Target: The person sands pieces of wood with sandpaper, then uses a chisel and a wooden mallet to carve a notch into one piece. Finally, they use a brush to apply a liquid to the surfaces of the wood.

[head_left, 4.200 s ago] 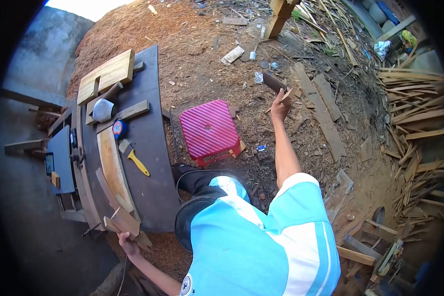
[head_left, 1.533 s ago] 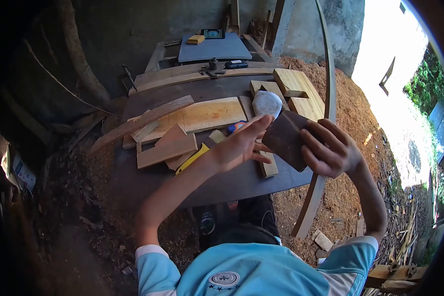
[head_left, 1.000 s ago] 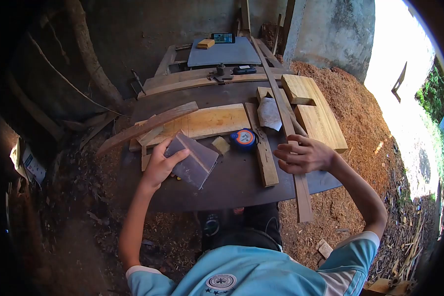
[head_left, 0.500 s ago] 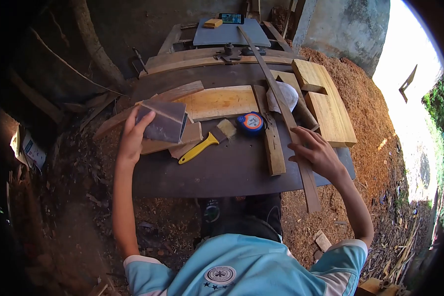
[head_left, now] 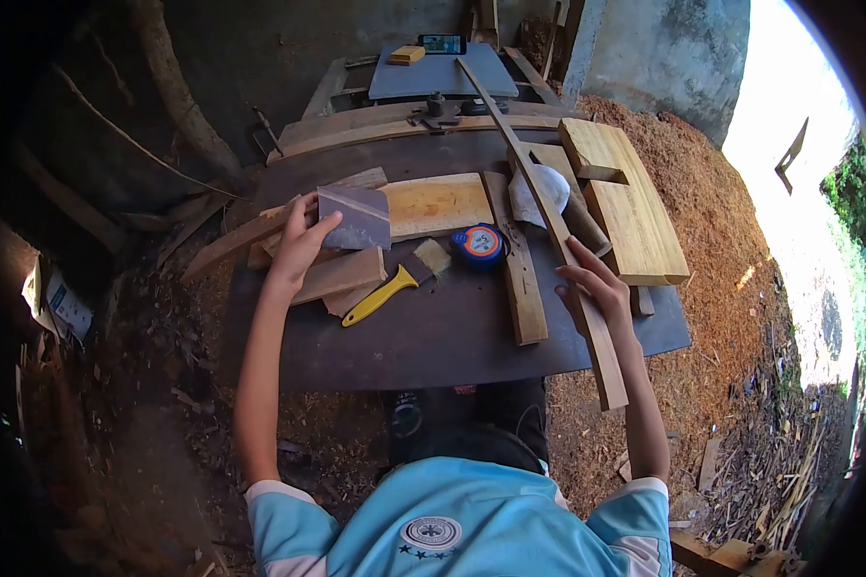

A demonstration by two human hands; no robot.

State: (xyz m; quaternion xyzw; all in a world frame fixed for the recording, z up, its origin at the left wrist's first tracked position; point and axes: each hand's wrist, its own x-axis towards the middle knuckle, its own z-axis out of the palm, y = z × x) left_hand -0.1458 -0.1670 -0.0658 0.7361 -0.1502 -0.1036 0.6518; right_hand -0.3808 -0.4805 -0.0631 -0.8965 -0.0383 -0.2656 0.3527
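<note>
My left hand (head_left: 300, 240) is closed on a folded sheet of dark sandpaper (head_left: 356, 219), held above wood offcuts on the left of the table. A long thin wooden strip (head_left: 548, 207) runs from the far board toward me, its near end past the table edge. My right hand (head_left: 592, 284) has its fingers wrapped round the strip's near part. Between my hands lie a yellow-handled brush (head_left: 383, 293), a blue and orange tape measure (head_left: 480, 245) and a narrow wood piece (head_left: 522, 279). A white rounded item (head_left: 539, 195) sits beneath the strip.
Thick light wood blocks (head_left: 635, 231) lie at the right of the dark table (head_left: 433, 337). A flat board (head_left: 394, 204) lies mid-table. Behind, a grey panel (head_left: 443, 77) holds a phone (head_left: 443, 44) and small yellowish blocks (head_left: 406, 55). Wood shavings cover the ground at right.
My left hand has moved right and slightly up with the sandpaper. The strip has turned in my right hand, showing a lighter face, and that hand has shifted slightly left.
</note>
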